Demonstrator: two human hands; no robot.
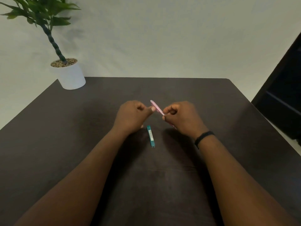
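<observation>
A thin pink pen-like stick (156, 107) is held slanted above the dark table (81, 128). My right hand (180, 118) grips its lower part with curled fingers; the stick's lower end peeks out below that hand. My left hand (132, 116) has curled fingers and its thumb tip touches the stick's side near the upper end. A small teal rectangular case (150, 136) with a white label lies flat on the table just below and between both hands, untouched.
A white pot (71, 77) with a green plant stands at the table's far left corner. A dark piece of furniture (283, 95) stands at the right, beyond the table edge. A black band sits on my right wrist.
</observation>
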